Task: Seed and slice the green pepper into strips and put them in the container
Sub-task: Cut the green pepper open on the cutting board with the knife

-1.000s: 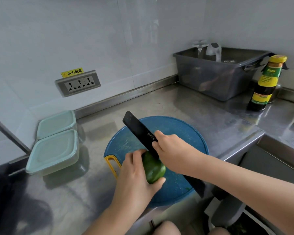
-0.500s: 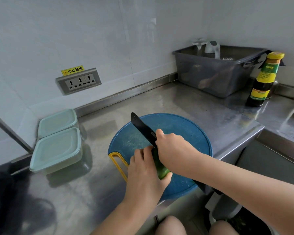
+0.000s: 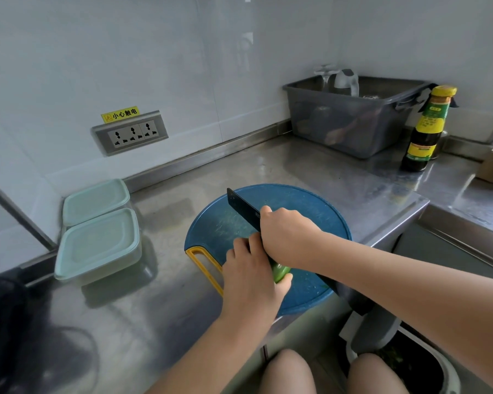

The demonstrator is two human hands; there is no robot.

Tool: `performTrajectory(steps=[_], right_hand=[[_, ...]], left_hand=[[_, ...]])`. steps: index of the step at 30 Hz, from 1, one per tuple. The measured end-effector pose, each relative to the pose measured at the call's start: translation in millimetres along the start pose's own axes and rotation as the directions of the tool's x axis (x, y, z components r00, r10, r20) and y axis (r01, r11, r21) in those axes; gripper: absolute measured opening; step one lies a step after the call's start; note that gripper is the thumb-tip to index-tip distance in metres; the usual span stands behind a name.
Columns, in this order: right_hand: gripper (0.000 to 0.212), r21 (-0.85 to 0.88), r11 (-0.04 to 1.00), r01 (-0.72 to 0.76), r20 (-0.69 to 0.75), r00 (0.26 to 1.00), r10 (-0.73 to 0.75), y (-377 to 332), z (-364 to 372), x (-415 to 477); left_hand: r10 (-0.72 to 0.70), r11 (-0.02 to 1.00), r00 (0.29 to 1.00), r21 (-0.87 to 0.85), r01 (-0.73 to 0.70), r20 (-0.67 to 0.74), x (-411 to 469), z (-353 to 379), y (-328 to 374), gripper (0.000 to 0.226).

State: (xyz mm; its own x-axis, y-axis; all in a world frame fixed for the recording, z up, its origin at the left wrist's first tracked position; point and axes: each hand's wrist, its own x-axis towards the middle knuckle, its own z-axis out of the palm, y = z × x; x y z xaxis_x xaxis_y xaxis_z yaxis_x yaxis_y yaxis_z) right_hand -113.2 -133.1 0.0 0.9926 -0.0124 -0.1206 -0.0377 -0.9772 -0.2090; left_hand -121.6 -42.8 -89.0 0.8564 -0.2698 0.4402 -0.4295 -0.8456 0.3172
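A green pepper (image 3: 281, 273) lies on the round blue cutting board (image 3: 310, 206), mostly hidden under my hands. My left hand (image 3: 252, 270) grips the pepper from the left, thumb curled under its near end. My right hand (image 3: 288, 237) grips the handle of a black knife (image 3: 242, 207), whose blade runs down into the pepper between my two hands. Two lidded pale green containers (image 3: 97, 248) stand side by side at the left of the counter.
A grey tub (image 3: 350, 120) with glassware sits at the back right, a dark sauce bottle (image 3: 424, 132) beside it. A wall socket strip (image 3: 130, 132) is behind. The counter edge drops off at the right, with a bin (image 3: 416, 362) below. My knees show at the bottom.
The knife blade has sunk down into the pepper, which is now mostly covered by my hands. Both hands stay on the board's near side.
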Motion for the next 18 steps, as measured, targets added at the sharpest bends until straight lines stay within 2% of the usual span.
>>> performTrajectory(steps=[3, 7, 10, 14, 17, 18], right_hand=[[0.005, -0.033, 0.999, -0.009, 0.024, 1.0, 0.009, -1, -1, 3], [0.021, -0.076, 0.997, -0.02, 0.047, 0.999, 0.024, -2, -3, 8], [0.025, -0.057, 0.997, -0.05, 0.03, 0.998, 0.052, -2, 0, 11], [0.023, -0.015, 0.994, -0.106, 0.068, 0.992, 0.107, 8, 3, 18], [0.005, 0.087, 0.988, -0.127, 0.099, 0.988, 0.118, 30, 6, 26], [0.01, 0.13, 0.985, -0.116, 0.083, 0.991, 0.105, 37, 8, 27]], left_hand=[[0.003, 1.0, 1.0, -0.011, -0.003, -0.014, -1, -1, 0, 0.072], [-0.001, 1.0, 1.0, -0.004, 0.001, -0.001, -3, -6, 3, 0.073], [-0.019, 1.0, 1.0, 0.009, 0.019, 0.01, -4, -9, 6, 0.075], [-0.002, 1.0, 1.0, 0.023, 0.002, -0.022, -6, -11, 6, 0.078], [0.018, 0.999, 0.999, -0.037, -0.02, -0.05, -10, -14, 1, 0.08], [0.03, 0.997, 0.998, -0.068, -0.034, -0.053, -11, -14, -1, 0.081]])
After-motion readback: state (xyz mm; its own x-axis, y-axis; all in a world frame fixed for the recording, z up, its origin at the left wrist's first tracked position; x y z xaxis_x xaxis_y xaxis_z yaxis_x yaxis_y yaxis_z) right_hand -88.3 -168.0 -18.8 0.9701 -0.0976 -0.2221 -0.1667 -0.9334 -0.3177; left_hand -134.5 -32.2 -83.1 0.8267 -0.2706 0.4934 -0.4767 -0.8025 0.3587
